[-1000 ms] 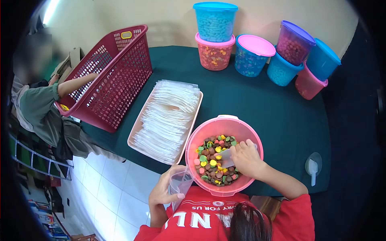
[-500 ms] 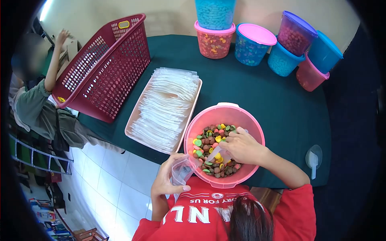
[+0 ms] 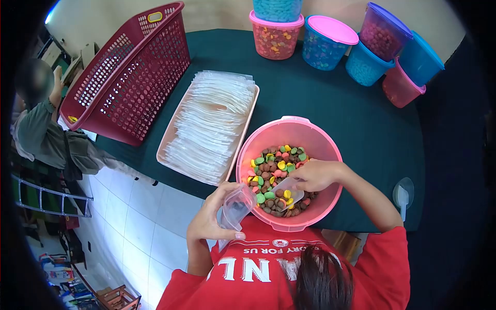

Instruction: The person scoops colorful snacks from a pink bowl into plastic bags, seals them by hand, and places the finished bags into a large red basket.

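Observation:
My left hand is closed around a clear plastic pouch, its mouth held wide at the near left rim of a pink tub. Inside the tub lie brown, green, yellow and pink button-shaped candies. My right hand reaches into the tub, fingers wrapped round the handle of a clear plastic scoop. Several brown and yellow candies sit in the scoop, just right of the pouch. The handle is mostly hidden by my fingers.
A tray of stacked clear pouches stands left of the tub, beside a maroon basket. Lidded candy tubs line the back. A clear scoop with a white handle lies at right. Another person is at far left.
My right hand has turned over and drawn the scoop through the candies; pieces now sit in it. The pouch mouth faces the tub more openly. The view has shifted slightly.

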A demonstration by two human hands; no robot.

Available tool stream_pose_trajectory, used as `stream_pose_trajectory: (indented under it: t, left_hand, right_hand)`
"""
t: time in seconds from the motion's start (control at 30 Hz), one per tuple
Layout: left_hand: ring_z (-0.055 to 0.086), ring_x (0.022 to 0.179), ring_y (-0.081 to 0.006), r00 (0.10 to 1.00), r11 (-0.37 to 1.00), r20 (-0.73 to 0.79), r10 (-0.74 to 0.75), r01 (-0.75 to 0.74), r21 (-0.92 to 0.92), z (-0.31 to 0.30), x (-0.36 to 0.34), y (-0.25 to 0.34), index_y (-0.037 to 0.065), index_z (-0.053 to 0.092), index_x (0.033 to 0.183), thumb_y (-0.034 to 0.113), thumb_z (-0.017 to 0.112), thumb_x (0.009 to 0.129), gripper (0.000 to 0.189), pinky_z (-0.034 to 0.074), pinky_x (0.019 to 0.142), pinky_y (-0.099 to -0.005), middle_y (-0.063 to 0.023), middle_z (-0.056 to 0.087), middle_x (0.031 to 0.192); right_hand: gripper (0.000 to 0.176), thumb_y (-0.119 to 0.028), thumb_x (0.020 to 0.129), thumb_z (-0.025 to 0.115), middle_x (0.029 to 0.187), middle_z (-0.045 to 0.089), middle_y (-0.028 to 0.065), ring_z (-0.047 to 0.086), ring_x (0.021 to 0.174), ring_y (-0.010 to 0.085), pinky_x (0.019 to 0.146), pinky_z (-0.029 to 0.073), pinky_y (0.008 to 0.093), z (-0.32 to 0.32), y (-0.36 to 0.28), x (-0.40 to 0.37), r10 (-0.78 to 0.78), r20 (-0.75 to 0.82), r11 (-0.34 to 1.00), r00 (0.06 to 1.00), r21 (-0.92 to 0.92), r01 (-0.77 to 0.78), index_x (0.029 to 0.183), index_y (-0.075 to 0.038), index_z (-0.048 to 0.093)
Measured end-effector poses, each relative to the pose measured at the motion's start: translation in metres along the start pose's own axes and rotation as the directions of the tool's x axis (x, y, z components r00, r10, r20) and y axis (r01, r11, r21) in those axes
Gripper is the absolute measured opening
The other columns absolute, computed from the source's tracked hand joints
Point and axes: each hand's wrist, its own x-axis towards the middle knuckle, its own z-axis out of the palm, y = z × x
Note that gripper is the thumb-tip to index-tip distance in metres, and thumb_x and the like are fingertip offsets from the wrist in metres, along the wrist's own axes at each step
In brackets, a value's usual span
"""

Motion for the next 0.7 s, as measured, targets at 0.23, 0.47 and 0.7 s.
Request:
stream_pose_trajectory:
  t: [0.23,0.47,0.7]
  left_hand:
    - [0.052,0.097,-0.0260,0.977,0.938,0.206,-0.052,-0.023,0.346,-0.013,0.019,0.044,0.000,0.041,0.117,0.036,0.080,0.050,0.086,0.041,0.084,-0.0338,-0.0150,0.049,0.106]
    - [0.052,0.090,-0.0259,0.998,0.821,-0.048,0.039,-0.004,0.571,0.009,0.035,0.045,0.001,0.048,0.107,0.034,0.082,0.045,0.078,0.042,0.078,-0.0335,-0.0126,0.053,0.098]
    - [0.053,0.087,-0.0236,0.978,0.846,-0.135,0.159,-0.065,0.528,0.030,0.051,0.051,0.001,0.051,0.105,0.028,0.084,0.041,0.077,0.042,0.076,-0.0321,-0.0118,0.055,0.095]
  right_hand:
    - [0.023,-0.023,0.084,0.044,0.068,0.054,0.0148,0.053,0.065,0.0262,0.062,0.039,0.0374,-0.010,0.006,-0.015,-0.088,-0.182,0.933,0.979,0.330,0.145,0.082,-0.001,0.050]
    - [0.028,-0.026,0.084,0.041,0.069,0.056,0.0168,0.055,0.064,0.0302,0.060,0.040,0.0402,-0.041,-0.018,-0.071,0.052,-0.390,0.992,0.919,0.125,-0.003,0.078,-0.002,0.053]
    - [0.024,-0.021,0.081,0.044,0.057,0.051,0.0174,0.052,0.054,0.0331,0.053,0.039,0.0406,-0.063,-0.048,-0.089,0.006,-0.570,0.994,0.821,-0.090,-0.069,0.072,-0.001,0.053]
